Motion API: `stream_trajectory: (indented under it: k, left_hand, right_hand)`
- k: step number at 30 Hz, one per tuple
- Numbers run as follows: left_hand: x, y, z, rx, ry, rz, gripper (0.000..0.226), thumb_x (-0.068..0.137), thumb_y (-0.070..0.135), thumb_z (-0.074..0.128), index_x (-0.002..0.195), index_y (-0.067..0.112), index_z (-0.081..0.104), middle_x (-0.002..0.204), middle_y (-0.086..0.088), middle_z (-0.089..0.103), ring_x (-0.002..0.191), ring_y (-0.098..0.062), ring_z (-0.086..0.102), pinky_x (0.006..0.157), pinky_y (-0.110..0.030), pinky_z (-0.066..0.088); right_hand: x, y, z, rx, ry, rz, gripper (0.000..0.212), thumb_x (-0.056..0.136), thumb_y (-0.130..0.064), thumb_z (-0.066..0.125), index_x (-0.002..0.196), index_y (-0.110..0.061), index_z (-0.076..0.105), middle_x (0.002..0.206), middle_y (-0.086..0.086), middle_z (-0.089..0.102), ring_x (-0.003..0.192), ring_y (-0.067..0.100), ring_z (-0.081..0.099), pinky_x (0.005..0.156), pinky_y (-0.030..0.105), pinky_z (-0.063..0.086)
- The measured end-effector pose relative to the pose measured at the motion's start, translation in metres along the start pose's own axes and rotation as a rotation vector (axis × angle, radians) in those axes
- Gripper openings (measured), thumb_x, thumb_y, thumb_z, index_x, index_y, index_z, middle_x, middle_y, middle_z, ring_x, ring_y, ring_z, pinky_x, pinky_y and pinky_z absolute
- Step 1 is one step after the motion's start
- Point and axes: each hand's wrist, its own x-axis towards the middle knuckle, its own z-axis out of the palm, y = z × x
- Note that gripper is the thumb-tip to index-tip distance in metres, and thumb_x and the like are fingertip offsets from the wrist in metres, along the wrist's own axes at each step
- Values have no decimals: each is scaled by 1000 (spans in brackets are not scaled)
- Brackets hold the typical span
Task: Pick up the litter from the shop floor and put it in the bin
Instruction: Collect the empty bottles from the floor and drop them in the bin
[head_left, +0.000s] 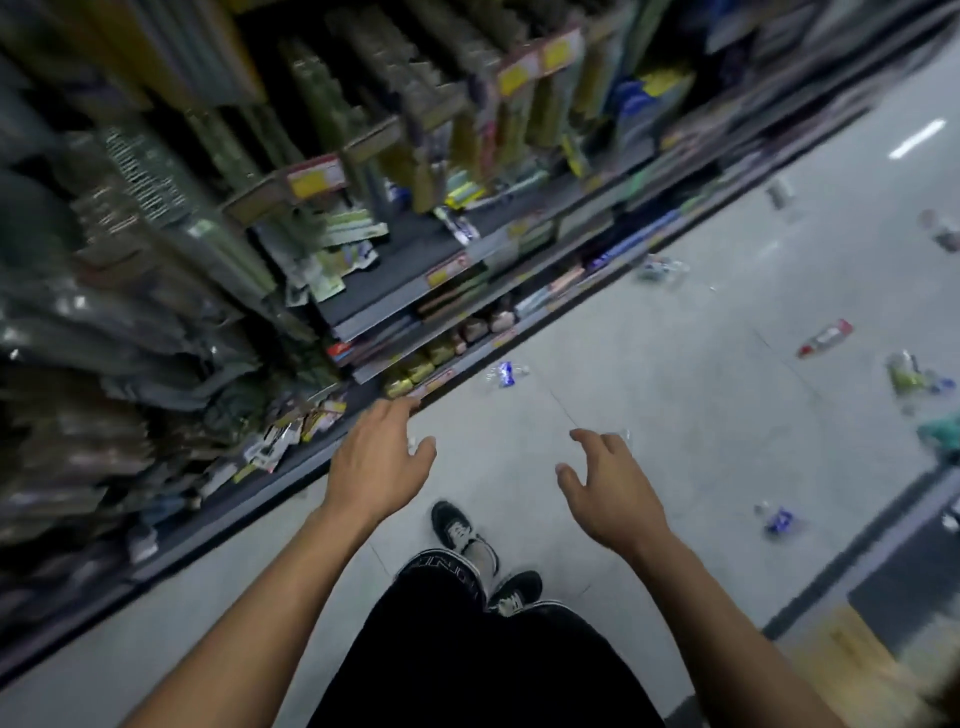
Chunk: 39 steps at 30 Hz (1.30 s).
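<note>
Fingers empty, litter ahead.

Both bare hands are out in front, left hand and right hand, loose and holding nothing, over the pale grey tiled floor. Litter's scattered about: a crushed clear bottle with a blue label by the edge of the dark stocked shelves, and a clear bottle with a red label lying farther out. Whole shot's pretty blurry.
</note>
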Motion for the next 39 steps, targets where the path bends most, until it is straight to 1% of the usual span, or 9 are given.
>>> stream_trajectory:
  k: [2, 8, 13, 17, 22, 26, 31, 36, 39]
  left_hand:
    - [9, -15, -5, -15, 11, -59, 51, 94, 40, 59, 141, 21, 51, 133, -2, 57, 124, -24, 52, 93, -39, 47]
    - [40, -49, -8, -46, -1, -162, 52, 95, 38, 60, 142, 19, 50, 134, -4, 57, 124, -24, 52, 95, -37, 45]
    - [73, -60, 17, -62, -52, -227, 53, 94, 41, 59, 143, 23, 49, 138, -1, 55, 127, -24, 51, 98, -40, 48]
    - [107, -68, 62, -65, -81, -301, 53, 94, 40, 59, 143, 24, 49, 137, 0, 57, 126, -23, 51, 99, -39, 47]
    - [165, -92, 160, -90, -128, -390, 53, 94, 37, 61, 143, 23, 49, 138, -2, 56, 126, -24, 52, 101, -41, 49]
    - [220, -124, 265, -90, -178, -393, 53, 94, 37, 60, 144, 22, 49, 138, -2, 55, 128, -23, 50, 101, -41, 48]
    - [296, -185, 408, -68, -194, -380, 55, 93, 38, 62, 144, 21, 50, 139, -5, 56, 129, -26, 50, 102, -42, 48]
    - [369, -248, 536, -35, -150, -351, 53, 92, 35, 63, 141, 19, 53, 135, -6, 57, 126, -28, 51, 100, -42, 49]
    - [405, -287, 598, 26, -109, -342, 52, 89, 31, 66, 138, 16, 56, 135, -8, 55, 126, -29, 48, 100, -45, 48]
  right_hand:
    - [28, -19, -1, -35, -14, -48, 51, 99, -38, 51, 146, -19, 42, 145, 8, 44, 123, 26, 52, 96, 40, 45]
    - [98, -59, 4, -117, -95, -137, 53, 99, -37, 54, 146, -17, 43, 142, 10, 46, 120, 28, 56, 94, 36, 45]
    - [155, -55, 15, -174, -153, -171, 53, 98, -37, 55, 146, -17, 44, 139, 11, 49, 118, 28, 58, 92, 37, 48]
    - [212, -32, 41, -225, -245, -192, 52, 98, -36, 54, 146, -18, 44, 141, 11, 48, 119, 27, 58, 93, 37, 49]
    - [305, 20, 109, -338, -377, -229, 53, 99, -37, 52, 148, -20, 40, 141, 11, 48, 120, 30, 55, 93, 39, 50]
    - [387, 72, 184, -404, -412, -284, 54, 98, -39, 51, 148, -21, 40, 139, 11, 48, 125, 30, 50, 96, 44, 51]
    - [497, 137, 292, -430, -387, -331, 55, 97, -40, 53, 147, -20, 41, 140, 12, 48, 125, 31, 51, 98, 45, 50]
    - [602, 193, 394, -471, -393, -411, 56, 96, -39, 58, 144, -15, 43, 138, 17, 51, 121, 36, 53, 98, 44, 49]
    - [662, 219, 441, -515, -325, -451, 61, 95, -38, 60, 147, -13, 40, 142, 18, 48, 125, 38, 49, 100, 46, 47]
